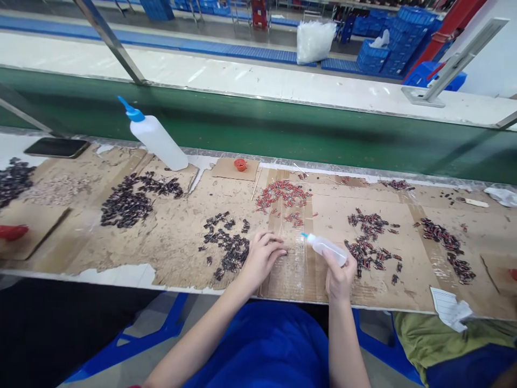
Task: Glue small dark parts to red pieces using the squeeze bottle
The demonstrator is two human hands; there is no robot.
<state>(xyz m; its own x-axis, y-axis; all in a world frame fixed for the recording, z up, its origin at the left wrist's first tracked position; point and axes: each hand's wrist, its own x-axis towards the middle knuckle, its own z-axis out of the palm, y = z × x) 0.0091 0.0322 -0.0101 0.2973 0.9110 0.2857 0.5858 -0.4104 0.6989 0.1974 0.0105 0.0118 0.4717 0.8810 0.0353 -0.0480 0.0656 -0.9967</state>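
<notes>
Translucent plastic forms the small squeeze bottle (329,250) in the right hand (341,272), whose thumb and fingers are wrapped around its rear end. The bottle is tilted, with its blue nozzle (306,236) pointing left and away from the person, clear of the cardboard and a little to the right of the left hand (266,254). That left hand is partly closed, its fingers curled and bunched toward the thumb above the cardboard sheet (181,237) covering the bench (117,275). Something small and dark shows at its fingertips; I cannot tell whether it is pinched or merely touched.

Small black parts (233,249) lie scattered just left of the left hand, the nearest of them right beside it. Beyond both hands, straight ahead of the gap between them, is a loose heap of slim red parts (283,194). Just right of the right hand are clusters of black-and-red pieces (369,253).

Farther back, a large squeeze bottle (159,141) with a blue spout leans left. A red cup (239,165) sits on a cardboard square (222,169), with a thin stick (256,184) between it and the red heap.
</notes>
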